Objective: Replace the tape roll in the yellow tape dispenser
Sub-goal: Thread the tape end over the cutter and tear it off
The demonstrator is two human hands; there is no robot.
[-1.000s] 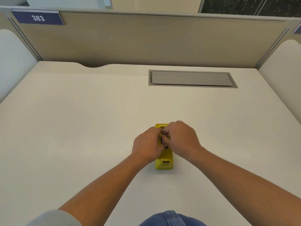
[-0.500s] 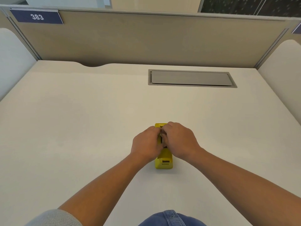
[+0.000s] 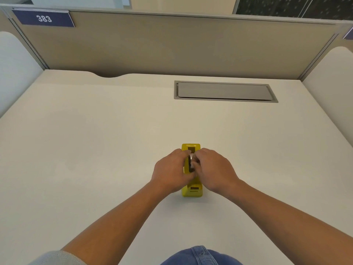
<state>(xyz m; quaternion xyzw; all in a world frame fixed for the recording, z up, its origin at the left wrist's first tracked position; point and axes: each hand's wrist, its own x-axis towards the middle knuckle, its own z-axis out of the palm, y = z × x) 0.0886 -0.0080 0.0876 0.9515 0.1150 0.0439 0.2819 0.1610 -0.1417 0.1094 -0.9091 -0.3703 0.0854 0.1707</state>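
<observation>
Gripping from both sides, left hand (image 3: pixel 172 170) and right hand (image 3: pixel 214 169), the tape roll (image 3: pixel 191 161) seated in the yellow tape dispenser (image 3: pixel 193 190) mid-desk (image 3: pixel 95 150); probably the removal step, needing next a straight upward lift.

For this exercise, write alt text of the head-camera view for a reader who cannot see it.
Two bare hands, left hand and right hand, close from either side on a tape roll in a yellow tape dispenser on a pale desk. Behind are a grey cable hatch and a partition sign reading 383.
</observation>
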